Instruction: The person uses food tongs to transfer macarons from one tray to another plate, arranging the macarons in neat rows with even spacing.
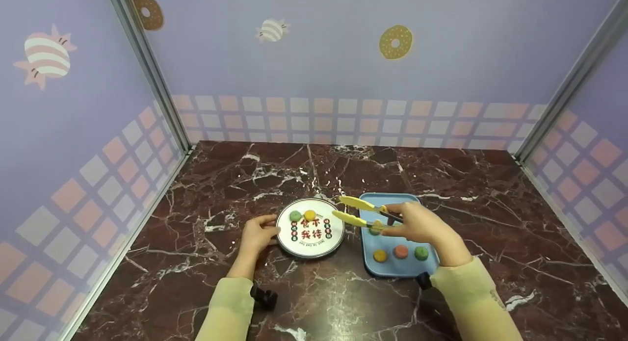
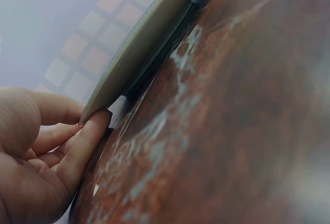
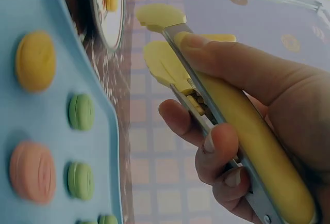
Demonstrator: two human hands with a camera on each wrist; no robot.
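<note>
My left hand (image 1: pixel 258 236) pinches the left rim of a round white plate (image 1: pixel 334 243) between thumb and fingers, plainly seen in the left wrist view. Red characters are printed on the plate. A green macaron (image 1: pixel 295 216) and a yellow macaron (image 1: pixel 310 215) sit side by side near its back edge. My right hand (image 1: pixel 422 226) grips a pair of yellow-tipped tongs (image 3: pixel 242 126). The tongs' tips stand apart with nothing between them, near the plate's right rim in the head view.
Right of the plate lies a blue tray (image 1: pixel 392 271) with several macarons, among them a yellow macaron (image 3: pixel 35 61), a pink macaron (image 3: pixel 32 172) and a green macaron (image 1: pixel 421 253). A dark marbled table (image 1: pixel 314 301) bears everything. Patterned purple walls (image 1: pixel 333 76) enclose its back and sides.
</note>
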